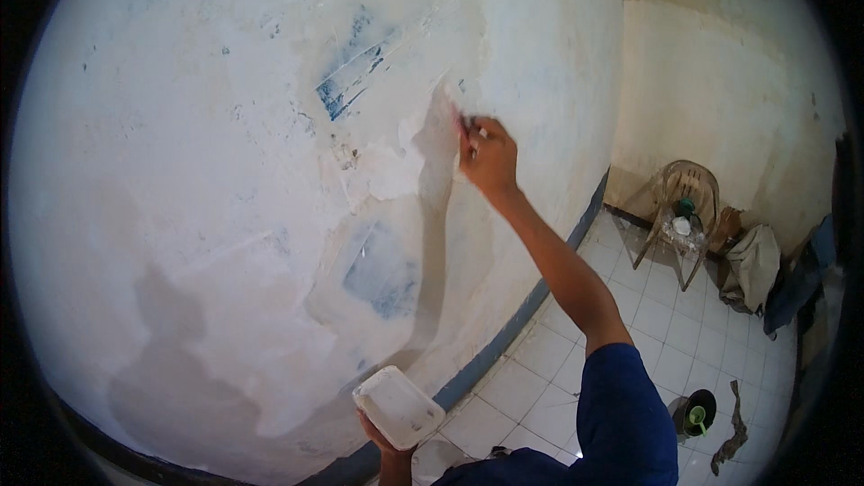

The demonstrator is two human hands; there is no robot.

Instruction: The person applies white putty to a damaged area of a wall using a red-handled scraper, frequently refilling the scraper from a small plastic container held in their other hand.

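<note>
My right hand (491, 158) is raised against the pale, patchy wall (225, 135), its fingers closed round a small red scraper (458, 121). The scraper's edge meets the wall, though the tool is partly hidden and blurred. Low down, my left hand (382, 439) supports a white rectangular tub (398, 409) from below and the side, close to the wall. White smears coat the inside of the tub. To the left of the scraper, a blue patch (346, 85) shows through the whitish coating, and a second blue patch (382, 274) lies lower.
A blue-grey band (522, 328) edges the wall above white floor tiles (517, 387). At the right stand a plastic chair (691, 182) with things on its seat and a draped beige cloth (756, 261). Nearer are a dark bucket (681, 423) with a green scoop (697, 418) and a brown strip (733, 441).
</note>
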